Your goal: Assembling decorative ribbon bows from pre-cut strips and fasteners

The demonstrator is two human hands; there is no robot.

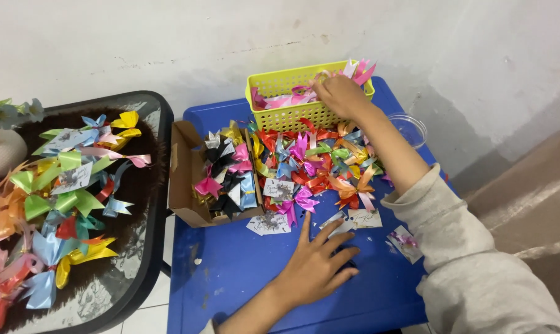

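the left hand [314, 266] lies nearest, flat on the blue table [243, 272], fingers spread wide and holding nothing; its fingertips [348, 235] touch a small printed card [337, 222], with more cards just beyond them. past those fingertips sits a loose heap of ribbon bows [317, 164] in red, orange, green, blue and pink.

the right hand [342, 96] reaches beyond the heap into the yellow basket [280, 114]; its fingers are curled down among pink ribbon bows [292, 96] there, but i cannot tell whether they grip one or merely touch them.

risks, as a guess: the sleeve and forearm cross right over the heap, so drawing the arm back could drag bows off the table's edge; a tug on one tangled bow might tip the light basket; the flat hand could slide and crease the cards.

left of the left thumb, an open cardboard box [184, 179] holds black, pink, gold and silver bows. right of the reaching wrist stands a clear plastic cup [416, 127], seemingly empty. a black tray table [150, 247] further left carries more bows.
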